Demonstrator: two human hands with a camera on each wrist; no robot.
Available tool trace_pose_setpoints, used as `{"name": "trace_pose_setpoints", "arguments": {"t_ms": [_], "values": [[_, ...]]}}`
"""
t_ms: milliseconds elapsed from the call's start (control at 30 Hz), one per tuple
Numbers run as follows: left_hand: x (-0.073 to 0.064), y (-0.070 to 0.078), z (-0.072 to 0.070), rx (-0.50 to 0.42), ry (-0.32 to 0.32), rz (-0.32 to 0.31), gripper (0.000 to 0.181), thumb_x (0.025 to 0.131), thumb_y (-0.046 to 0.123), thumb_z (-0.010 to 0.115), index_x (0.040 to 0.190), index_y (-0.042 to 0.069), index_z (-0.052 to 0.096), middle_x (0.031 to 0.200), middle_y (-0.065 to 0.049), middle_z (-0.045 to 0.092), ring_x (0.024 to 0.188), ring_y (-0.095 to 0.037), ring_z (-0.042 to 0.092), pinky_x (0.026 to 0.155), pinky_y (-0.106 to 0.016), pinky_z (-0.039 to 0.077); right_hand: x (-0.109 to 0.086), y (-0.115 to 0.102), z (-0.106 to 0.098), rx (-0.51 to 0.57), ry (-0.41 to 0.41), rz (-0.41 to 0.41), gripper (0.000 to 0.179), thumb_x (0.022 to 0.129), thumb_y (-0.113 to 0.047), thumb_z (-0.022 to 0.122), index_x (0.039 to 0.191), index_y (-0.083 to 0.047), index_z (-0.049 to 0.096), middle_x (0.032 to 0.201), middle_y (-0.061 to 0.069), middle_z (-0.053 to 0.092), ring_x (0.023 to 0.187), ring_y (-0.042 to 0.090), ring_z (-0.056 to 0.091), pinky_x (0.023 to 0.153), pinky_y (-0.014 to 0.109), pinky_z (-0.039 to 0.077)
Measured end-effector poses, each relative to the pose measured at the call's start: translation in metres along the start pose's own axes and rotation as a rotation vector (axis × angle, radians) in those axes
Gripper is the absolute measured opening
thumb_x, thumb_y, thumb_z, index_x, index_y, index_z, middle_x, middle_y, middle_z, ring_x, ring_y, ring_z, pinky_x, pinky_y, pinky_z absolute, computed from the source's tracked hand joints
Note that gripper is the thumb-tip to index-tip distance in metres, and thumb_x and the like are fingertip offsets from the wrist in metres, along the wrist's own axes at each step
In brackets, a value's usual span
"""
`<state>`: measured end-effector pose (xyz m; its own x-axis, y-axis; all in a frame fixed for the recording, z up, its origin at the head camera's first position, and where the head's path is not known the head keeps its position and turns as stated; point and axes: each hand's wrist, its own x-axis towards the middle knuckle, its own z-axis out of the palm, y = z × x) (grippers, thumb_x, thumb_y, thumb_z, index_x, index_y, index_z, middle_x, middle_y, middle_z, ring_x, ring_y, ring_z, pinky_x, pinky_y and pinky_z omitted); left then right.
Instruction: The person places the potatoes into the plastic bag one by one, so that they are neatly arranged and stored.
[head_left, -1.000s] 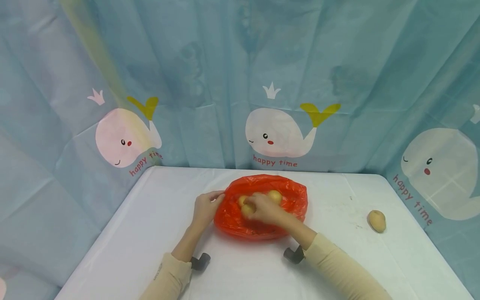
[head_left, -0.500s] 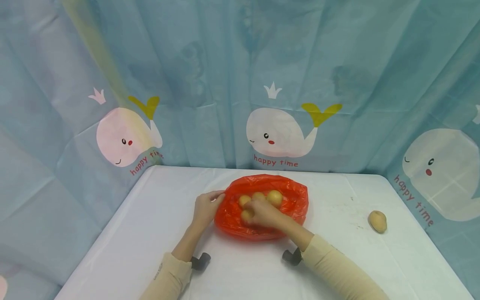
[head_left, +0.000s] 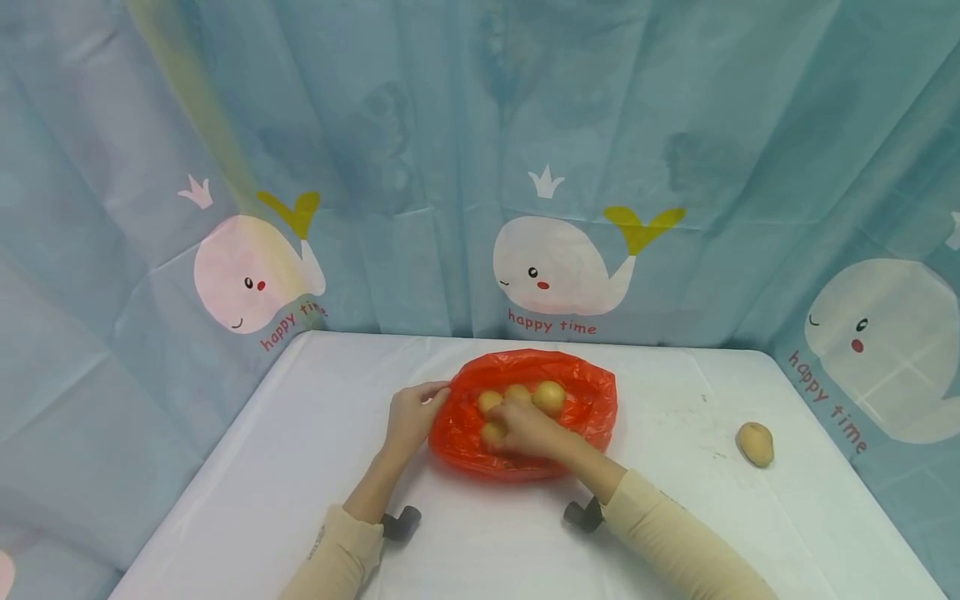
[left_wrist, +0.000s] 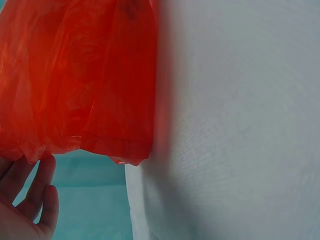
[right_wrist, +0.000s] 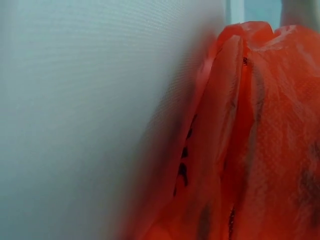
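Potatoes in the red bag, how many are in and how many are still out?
Four potatoes sit in the red bag. The right hand rests on the nearest one inside; the left hand holds the bag's rim. One potato still lies out on the table, far right.

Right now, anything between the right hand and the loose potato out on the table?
Nothing visible. The right hand is inside the red bag on a potato; the loose potato lies apart to its right, with only bare white table between bag rim and potato.
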<state>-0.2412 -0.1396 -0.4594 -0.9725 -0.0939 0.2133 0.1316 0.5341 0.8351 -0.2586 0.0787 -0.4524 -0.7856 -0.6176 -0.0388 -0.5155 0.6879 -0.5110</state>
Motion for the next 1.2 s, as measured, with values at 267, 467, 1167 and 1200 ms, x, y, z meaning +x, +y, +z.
{"name": "trace_pose_setpoints", "arguments": {"t_ms": [267,467,1167,1200], "values": [[0.000,0.000,0.000,0.000,-0.003,-0.019,0.028,0.095,0.030,0.062,0.114,0.012,0.073,0.111,-0.006,0.074,0.117,-0.028,0.063,0.100,-0.050,0.051,-0.002,-0.001,0.000,0.025,-0.019,0.005,0.048,0.084,-0.030,0.075,0.129,-0.017,0.063,0.101,-0.011,0.065,0.093,0.010,0.057,0.082,0.024,0.057],[0.000,0.001,-0.001,0.003,-0.004,-0.024,0.027,0.095,0.028,0.062,0.114,0.012,0.073,0.112,-0.007,0.074,0.117,-0.029,0.063,0.101,-0.051,0.050,-0.003,-0.001,-0.003,0.048,-0.022,0.036,0.052,0.084,-0.032,0.076,0.132,-0.019,0.061,0.112,-0.008,0.066,0.100,0.012,0.058,0.087,0.032,0.057],[-0.001,0.001,-0.002,0.001,0.004,0.021,0.025,0.095,0.025,0.062,0.114,0.012,0.073,0.112,-0.007,0.074,0.116,-0.029,0.064,0.100,-0.050,0.051,-0.024,0.011,-0.039,0.075,0.070,0.053,0.049,0.085,-0.026,0.076,0.130,-0.016,0.062,0.124,0.003,0.065,0.114,0.022,0.059,0.093,0.041,0.056],[-0.001,0.001,-0.002,0.000,0.002,0.016,0.026,0.095,0.025,0.062,0.114,0.012,0.073,0.112,-0.007,0.074,0.116,-0.029,0.064,0.100,-0.050,0.051,-0.025,0.012,-0.041,0.077,0.076,0.048,0.048,0.084,-0.025,0.076,0.130,-0.015,0.062,0.122,0.004,0.065,0.111,0.023,0.060,0.090,0.040,0.057]]}}
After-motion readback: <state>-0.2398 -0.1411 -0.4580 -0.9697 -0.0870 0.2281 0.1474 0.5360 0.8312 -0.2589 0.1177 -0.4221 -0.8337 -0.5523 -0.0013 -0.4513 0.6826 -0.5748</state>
